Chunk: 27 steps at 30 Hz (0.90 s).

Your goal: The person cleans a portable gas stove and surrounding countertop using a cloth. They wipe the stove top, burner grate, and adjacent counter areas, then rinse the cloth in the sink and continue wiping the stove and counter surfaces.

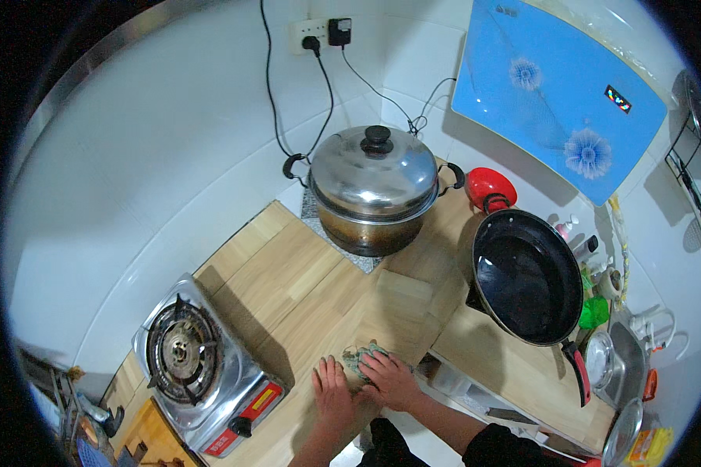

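My right hand (389,379) presses a green cleaning cloth (359,359) down on the wood-patterned countertop (304,292), near its front edge. Just left of it, my left hand (332,388) lies palm down, fingers spread, beside the cloth, with nothing seen in it. The palm side of both hands is hidden. A single-burner gas stove (216,373) stands to the left of my hands. Beyond them, a lidded steel pot (374,192) with black handles sits in the corner. To the right is a black frying pan (528,277) with a red and black handle.
A red bowl (490,188) stands behind the pan. Bottles and a green item (594,312) are by the steel sink (628,350) at the right. A wooden cutting board (152,438) lies at lower left. A blue flowered panel (555,93) hangs on the wall near power cords.
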Each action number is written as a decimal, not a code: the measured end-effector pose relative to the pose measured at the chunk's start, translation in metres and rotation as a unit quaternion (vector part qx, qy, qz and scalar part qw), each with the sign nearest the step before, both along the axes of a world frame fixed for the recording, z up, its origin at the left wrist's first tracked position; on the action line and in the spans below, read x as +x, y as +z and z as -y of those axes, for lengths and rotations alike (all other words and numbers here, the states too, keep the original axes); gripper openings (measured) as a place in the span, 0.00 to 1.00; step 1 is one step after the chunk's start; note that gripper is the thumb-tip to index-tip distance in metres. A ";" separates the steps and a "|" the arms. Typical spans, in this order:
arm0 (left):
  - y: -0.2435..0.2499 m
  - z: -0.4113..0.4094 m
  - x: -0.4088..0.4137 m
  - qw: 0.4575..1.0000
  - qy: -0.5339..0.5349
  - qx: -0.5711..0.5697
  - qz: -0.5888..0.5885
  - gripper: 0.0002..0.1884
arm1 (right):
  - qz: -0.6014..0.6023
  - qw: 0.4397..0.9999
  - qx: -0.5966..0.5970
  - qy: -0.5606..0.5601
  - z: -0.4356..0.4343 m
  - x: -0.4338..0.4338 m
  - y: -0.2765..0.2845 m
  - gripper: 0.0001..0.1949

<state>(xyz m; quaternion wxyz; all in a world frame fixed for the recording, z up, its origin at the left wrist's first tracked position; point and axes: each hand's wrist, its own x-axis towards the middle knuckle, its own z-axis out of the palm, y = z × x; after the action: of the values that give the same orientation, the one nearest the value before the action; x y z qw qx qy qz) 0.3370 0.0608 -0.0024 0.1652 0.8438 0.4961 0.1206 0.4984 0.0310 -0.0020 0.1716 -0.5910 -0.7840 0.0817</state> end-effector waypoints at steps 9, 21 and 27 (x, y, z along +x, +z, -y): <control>-0.032 0.002 -0.032 0.990 -0.012 0.107 -0.088 0.31 | 0.045 0.996 0.063 0.036 0.012 -0.023 -0.012 0.24; -0.025 0.020 -0.019 0.990 0.129 0.063 0.013 0.24 | -0.277 0.931 -0.137 -0.193 -0.053 0.065 0.015 0.28; -0.012 0.031 0.009 0.978 0.198 0.029 0.067 0.26 | 0.060 0.997 -0.038 0.024 -0.075 0.077 -0.006 0.32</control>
<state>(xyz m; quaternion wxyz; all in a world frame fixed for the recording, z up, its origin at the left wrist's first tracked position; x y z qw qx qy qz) 0.3464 0.0299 -0.0143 0.1462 0.7234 0.6374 0.2214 0.5752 0.1058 -0.0083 0.0993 -0.5823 -0.8029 0.0799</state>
